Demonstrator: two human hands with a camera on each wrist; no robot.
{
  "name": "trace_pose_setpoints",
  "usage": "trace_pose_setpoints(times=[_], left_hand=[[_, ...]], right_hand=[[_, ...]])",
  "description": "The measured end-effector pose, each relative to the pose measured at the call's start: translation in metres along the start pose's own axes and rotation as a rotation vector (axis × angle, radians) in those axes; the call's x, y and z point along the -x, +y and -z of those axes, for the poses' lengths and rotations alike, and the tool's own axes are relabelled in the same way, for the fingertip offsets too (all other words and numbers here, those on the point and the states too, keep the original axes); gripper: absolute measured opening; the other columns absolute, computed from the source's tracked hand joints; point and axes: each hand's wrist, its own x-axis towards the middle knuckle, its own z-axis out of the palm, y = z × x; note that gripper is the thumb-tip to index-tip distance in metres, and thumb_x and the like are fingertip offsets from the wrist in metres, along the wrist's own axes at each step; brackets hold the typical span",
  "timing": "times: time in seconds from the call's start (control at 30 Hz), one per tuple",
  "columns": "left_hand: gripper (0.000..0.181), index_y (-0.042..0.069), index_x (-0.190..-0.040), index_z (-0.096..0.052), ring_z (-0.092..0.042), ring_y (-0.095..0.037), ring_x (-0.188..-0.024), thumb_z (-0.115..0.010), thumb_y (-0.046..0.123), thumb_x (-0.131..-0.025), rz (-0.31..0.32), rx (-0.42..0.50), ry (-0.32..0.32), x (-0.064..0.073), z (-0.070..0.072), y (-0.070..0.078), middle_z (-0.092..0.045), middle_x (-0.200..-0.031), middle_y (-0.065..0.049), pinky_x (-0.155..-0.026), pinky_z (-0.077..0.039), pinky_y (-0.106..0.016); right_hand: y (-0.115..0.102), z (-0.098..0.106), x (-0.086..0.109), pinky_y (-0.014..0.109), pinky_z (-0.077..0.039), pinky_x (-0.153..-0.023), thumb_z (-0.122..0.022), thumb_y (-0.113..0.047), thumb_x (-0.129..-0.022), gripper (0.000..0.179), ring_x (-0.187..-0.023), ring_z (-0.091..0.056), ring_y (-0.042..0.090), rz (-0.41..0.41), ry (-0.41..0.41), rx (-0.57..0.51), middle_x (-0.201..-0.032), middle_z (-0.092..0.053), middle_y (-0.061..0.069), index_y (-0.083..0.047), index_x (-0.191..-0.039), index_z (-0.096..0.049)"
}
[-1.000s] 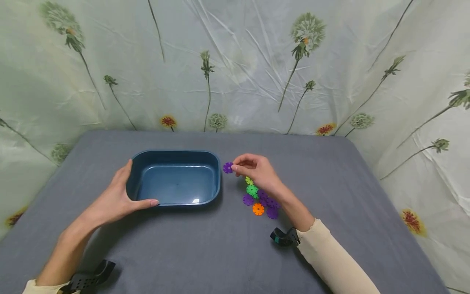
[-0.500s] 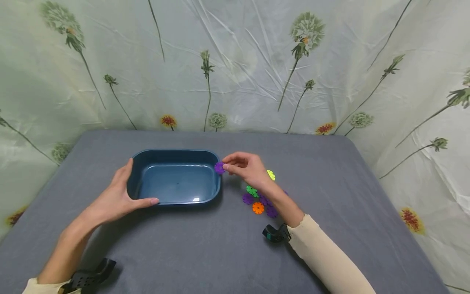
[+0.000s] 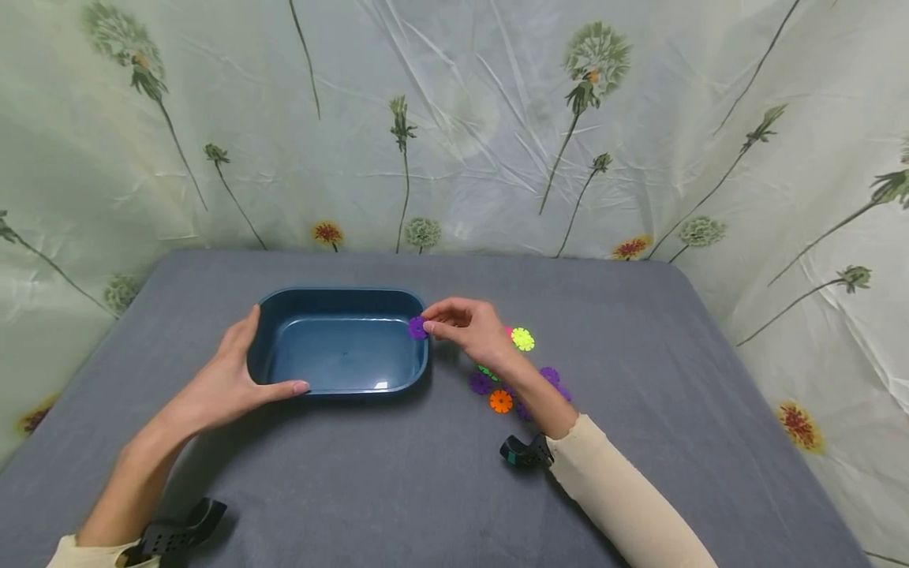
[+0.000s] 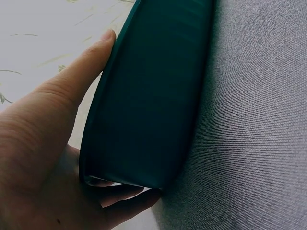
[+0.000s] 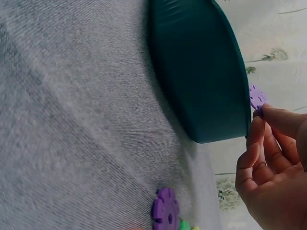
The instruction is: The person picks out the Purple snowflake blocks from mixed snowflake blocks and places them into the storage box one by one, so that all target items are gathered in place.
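Left and right hands are both occupied: the left hand grips the left end of a blue rounded-rectangle plastic tub, thumb on its near rim, fingers around its outer wall; the right hand pinches a purple notched plastic disc at the tub's right rim, thumb and fingertips nearly closed. In the head view that disc overlaps the rim (I cannot tell whether they touch).

Right of the tub, the right forearm crosses above loose flat discs: nearest an orange notched disc, then some purple notched discs, a partly hidden green piece and, farthest, a yellow-green notched disc. A low sleeve or wrist could brush them apart. The thin pinch might slip if the disc catches the rim, dropping it outside the tub; a hard left pull could shift the tub.

Nearer than the tub, the grey cloth-covered table has broad room; its left margin is tighter. Beyond the tub lies a narrow strip, then the pale flower-printed curtain.
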Motion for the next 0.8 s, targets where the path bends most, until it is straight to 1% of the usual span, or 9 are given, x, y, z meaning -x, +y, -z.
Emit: trace_pose_setpoints(times=[0.1,0.2,0.37,0.47,0.6,0.67,0.8], left_hand=[[0.142,0.010,-0.164,0.021,-0.020,-0.066,-0.148,-0.083,0.059,-0.081,-0.002,0.004,0.002,0.001,0.000,-0.001,0.006,-0.170,-0.036,-0.104,-0.033,-0.080],[0.141,0.010,-0.164,0.021,-0.021,-0.066,-0.148,-0.083,0.059,-0.082,-0.002,0.002,0.002,0.002,-0.001,-0.003,0.005,-0.170,-0.037,-0.103,-0.034,-0.080],[0.141,0.011,-0.165,0.020,-0.022,-0.065,-0.147,-0.083,0.058,-0.082,-0.004,0.004,0.005,0.003,-0.001,-0.003,0.003,-0.170,-0.036,-0.104,-0.035,-0.079],[0.141,0.012,-0.165,0.021,-0.022,-0.065,-0.147,-0.083,0.059,-0.082,-0.003,0.006,0.009,0.003,-0.001,-0.003,0.003,-0.170,-0.036,-0.104,-0.035,-0.079],[0.141,0.011,-0.165,0.020,-0.023,-0.066,-0.147,-0.083,0.060,-0.082,0.002,0.000,0.011,0.002,-0.002,-0.002,0.003,-0.170,-0.036,-0.104,-0.035,-0.079],[0.141,0.011,-0.165,0.020,-0.023,-0.066,-0.147,-0.083,0.060,-0.082,0.002,0.002,0.011,0.002,-0.002,-0.002,0.003,-0.170,-0.036,-0.104,-0.035,-0.079],[0.140,0.012,-0.165,0.020,-0.023,-0.065,-0.147,-0.082,0.060,-0.082,-0.002,0.006,0.015,0.001,-0.002,-0.001,0.003,-0.170,-0.035,-0.104,-0.035,-0.079]], right_hand=[[0.001,-0.003,-0.001,0.051,-0.060,-0.089,-0.075,-0.017,-0.097,0.018,-0.097,-0.071,0.040,0.011,-0.005,0.011,-0.109,-0.078,0.011,-0.010,-0.113,-0.078],[0.003,-0.007,-0.002,0.050,-0.060,-0.086,-0.075,-0.017,-0.097,0.018,-0.093,-0.070,0.035,0.029,-0.024,0.023,-0.109,-0.078,0.010,-0.010,-0.113,-0.078],[0.006,-0.012,-0.005,0.036,-0.058,-0.077,-0.076,-0.019,-0.097,0.018,-0.085,-0.068,0.021,0.058,-0.038,0.048,-0.109,-0.078,0.007,-0.012,-0.113,-0.079],[0.005,-0.012,-0.007,0.031,-0.055,-0.073,-0.076,-0.020,-0.096,0.017,-0.082,-0.066,0.015,0.063,-0.034,0.061,-0.108,-0.078,0.006,-0.014,-0.112,-0.079],[0.003,-0.012,-0.009,0.027,-0.052,-0.070,-0.077,-0.019,-0.096,0.016,-0.080,-0.064,0.014,0.061,-0.045,0.074,-0.108,-0.077,0.006,-0.014,-0.111,-0.080],[0.002,-0.012,-0.010,0.024,-0.051,-0.069,-0.077,-0.020,-0.096,0.015,-0.079,-0.063,0.015,0.063,-0.053,0.092,-0.107,-0.077,0.005,-0.015,-0.110,-0.080],[-0.001,-0.012,-0.013,0.022,-0.046,-0.066,-0.077,-0.020,-0.096,0.014,-0.076,-0.061,0.016,0.073,-0.064,0.135,-0.104,-0.077,0.003,-0.017,-0.108,-0.081]])
